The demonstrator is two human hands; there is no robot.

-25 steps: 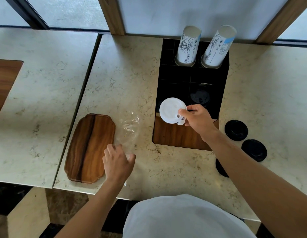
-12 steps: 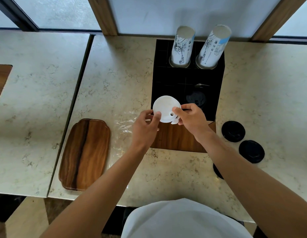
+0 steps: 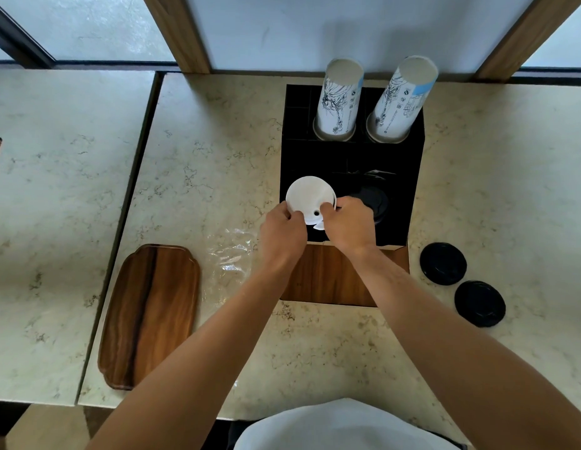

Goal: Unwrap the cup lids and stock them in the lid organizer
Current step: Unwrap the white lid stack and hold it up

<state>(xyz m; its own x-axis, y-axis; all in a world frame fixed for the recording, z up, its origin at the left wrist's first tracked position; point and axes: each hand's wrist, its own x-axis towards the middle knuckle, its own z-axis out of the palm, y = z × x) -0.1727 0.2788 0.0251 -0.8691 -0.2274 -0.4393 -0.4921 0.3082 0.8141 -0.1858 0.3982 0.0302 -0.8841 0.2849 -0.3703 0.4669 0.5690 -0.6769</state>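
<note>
I hold a stack of white cup lids (image 3: 308,197) over the front-left slot of the black lid organizer (image 3: 409,177). My left hand (image 3: 282,235) pinches the stack's near-left rim, and my right hand (image 3: 349,224) grips its near-right edge by the sip hole. Black lids (image 3: 372,201) sit in the front-right slot, partly behind my right hand. The crumpled clear plastic wrapper (image 3: 229,254) lies on the counter left of the organizer.
Two tall paper cup stacks (image 3: 339,99) (image 3: 402,99) stand in the organizer's back slots. Two loose black lids (image 3: 443,263) (image 3: 480,303) lie on the counter to the right. A wooden tray (image 3: 151,315) lies at the left, near the counter's front edge.
My left hand left the plastic wrapper, rose to the organizer and took hold of the white lids beside my right hand. The lids stayed over the front-left slot.
</note>
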